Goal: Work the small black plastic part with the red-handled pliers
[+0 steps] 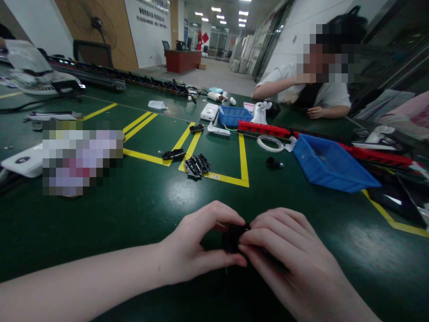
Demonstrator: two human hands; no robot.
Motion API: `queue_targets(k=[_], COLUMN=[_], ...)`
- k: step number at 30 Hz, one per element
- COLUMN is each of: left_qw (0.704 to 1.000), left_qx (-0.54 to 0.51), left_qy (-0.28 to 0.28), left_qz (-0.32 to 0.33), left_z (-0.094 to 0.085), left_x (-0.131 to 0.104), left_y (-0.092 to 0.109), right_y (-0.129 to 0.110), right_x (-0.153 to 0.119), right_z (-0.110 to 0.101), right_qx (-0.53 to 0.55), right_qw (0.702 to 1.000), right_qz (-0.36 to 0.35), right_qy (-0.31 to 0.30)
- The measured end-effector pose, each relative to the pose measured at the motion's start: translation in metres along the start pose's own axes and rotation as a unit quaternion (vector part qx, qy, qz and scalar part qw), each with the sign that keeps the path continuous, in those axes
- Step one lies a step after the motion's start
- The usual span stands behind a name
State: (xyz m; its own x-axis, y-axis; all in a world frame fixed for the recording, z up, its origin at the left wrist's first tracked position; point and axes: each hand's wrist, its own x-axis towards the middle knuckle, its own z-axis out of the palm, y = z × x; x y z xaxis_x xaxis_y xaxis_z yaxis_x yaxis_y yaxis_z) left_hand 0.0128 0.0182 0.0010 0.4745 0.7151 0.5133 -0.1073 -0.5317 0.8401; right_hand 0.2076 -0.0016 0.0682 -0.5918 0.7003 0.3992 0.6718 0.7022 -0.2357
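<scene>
Between my two hands, low over the green table (140, 223), is a small black part (232, 238), dark and partly covered by fingers, so its kind does not show. My left hand (197, 243) grips it from the left between thumb and index finger. From the right, my right hand (284, 250) pinches the same part with its fingertips. Beyond the hands lie several black plastic pieces: a cluster (197, 166), a long one (173, 154) and a smaller one (196, 129). A short black cylinder (274, 163) rests farther right.
At right stands a blue bin (331, 163), with a roll of white tape (270, 143) and a red strip (264, 129) near it. A smaller blue tray (234, 116) is behind. Yellow tape (228, 180) marks the table. Across it sits a person (308, 89).
</scene>
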Motion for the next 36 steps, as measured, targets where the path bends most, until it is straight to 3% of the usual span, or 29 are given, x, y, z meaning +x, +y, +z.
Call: queue_targets(k=[9,12,16,24,32,36], left_qw=[0.990,0.977,0.960,0.958,0.969,0.966], left_qx=[0.124,0.186,0.250,0.247,0.209,0.220], left_qy=[-0.062,-0.106,-0.124,-0.139,-0.135,-0.126], left_qz=[0.009,0.013,0.031,0.029,-0.005,-0.044], left_z=[-0.006,-0.009,-0.012,-0.020,-0.023,-0.027], left_x=[0.007,0.008,0.008,0.008,0.012,0.015], left_y=[-0.007,-0.009,-0.008,-0.011,-0.012,-0.017], right_y=[0.010,0.017,0.023,0.019,0.022,0.014], right_x=[-0.001,0.000,-0.001,0.002,0.006,0.009], right_z=[0.023,0.029,0.037,0.046,0.045,0.030], right_qx=[0.023,0.077,0.134,0.177,0.146,0.122], right_qw=[0.998,0.991,0.970,0.952,0.949,0.956], right_qz=[0.046,0.105,0.196,0.249,0.276,0.264], right_qy=[0.018,-0.022,-0.051,-0.031,-0.038,0.050])
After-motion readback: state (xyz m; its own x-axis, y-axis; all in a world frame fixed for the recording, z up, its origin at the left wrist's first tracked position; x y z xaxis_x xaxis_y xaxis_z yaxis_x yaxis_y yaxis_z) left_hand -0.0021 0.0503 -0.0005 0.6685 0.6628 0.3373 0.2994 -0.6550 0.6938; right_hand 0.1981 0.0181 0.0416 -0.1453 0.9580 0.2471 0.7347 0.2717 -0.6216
